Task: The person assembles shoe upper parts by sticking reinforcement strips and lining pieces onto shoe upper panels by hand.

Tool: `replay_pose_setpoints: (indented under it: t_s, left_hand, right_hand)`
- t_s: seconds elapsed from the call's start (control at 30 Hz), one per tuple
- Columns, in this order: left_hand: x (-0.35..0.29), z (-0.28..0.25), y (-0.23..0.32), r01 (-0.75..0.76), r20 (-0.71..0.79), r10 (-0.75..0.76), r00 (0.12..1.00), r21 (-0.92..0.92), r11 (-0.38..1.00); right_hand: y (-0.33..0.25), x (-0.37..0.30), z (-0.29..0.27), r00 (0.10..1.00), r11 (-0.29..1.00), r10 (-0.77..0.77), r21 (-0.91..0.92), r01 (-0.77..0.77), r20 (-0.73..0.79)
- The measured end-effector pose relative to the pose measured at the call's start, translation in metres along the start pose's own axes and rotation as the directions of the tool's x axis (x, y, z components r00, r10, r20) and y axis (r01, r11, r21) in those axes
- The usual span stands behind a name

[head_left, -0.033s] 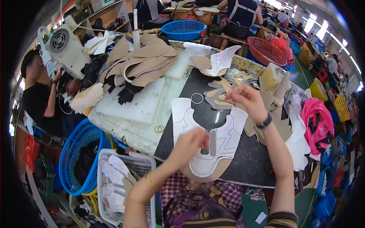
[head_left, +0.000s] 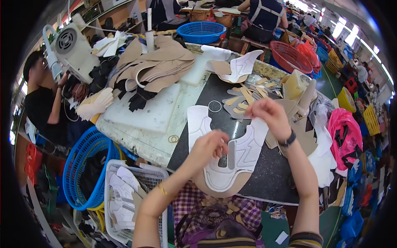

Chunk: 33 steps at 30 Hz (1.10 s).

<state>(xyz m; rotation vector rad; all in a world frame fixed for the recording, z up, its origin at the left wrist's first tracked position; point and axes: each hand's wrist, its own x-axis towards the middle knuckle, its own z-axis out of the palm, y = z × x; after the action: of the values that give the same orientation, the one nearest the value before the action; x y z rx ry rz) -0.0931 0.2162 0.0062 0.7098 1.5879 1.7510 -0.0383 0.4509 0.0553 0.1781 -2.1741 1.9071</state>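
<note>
At the left, a tall blue round plastic basket stands beside a white rectangular lattice basket containing white stitched pieces. Above them, the pale, worn counter bears a heap of flat tan and beige cut pieces, partly over a white flat slab. Further right, the left hand hovers over the inner left edge of a white, stitched, U-shaped piece with a beige border; its fingers are loosely curled just beside the grey strip in the middle, and whether they touch or grip anything is unclear. The U-shaped piece lies flat on a black board, its curved end toward the person and its two arms pointing away. Beyond it lie a thin white ring and scattered small beige strips. The right hand is at the tip of the piece's right arm, thumb and fingers drawn close together; I cannot tell whether they pinch anything. Farthest right hangs a bright pink plastic bag.
</note>
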Motion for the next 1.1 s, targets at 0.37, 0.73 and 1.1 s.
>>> replay_pose_setpoints:
  t_s: [0.37, 0.73, 1.1]
  left_hand:
    - [-0.033, -0.007, 0.011, 0.356, 0.410, -0.206, 0.889, -0.333, 0.873]
    - [-0.062, -0.004, -0.010, 0.382, 0.271, -0.270, 0.924, -0.630, 0.676]
    - [-0.084, -0.016, -0.008, -0.498, 0.296, 0.533, 0.793, 0.819, 0.286]
  right_hand:
    - [-0.026, -0.062, 0.045, 0.930, 0.982, 0.027, -0.184, 0.044, 0.366]
    - [-0.017, -0.056, 0.086, 0.984, 0.968, 0.111, -0.240, -0.075, 0.141]
    - [0.043, -0.019, 0.072, 0.843, 0.845, 0.535, -0.027, -0.535, 0.052]
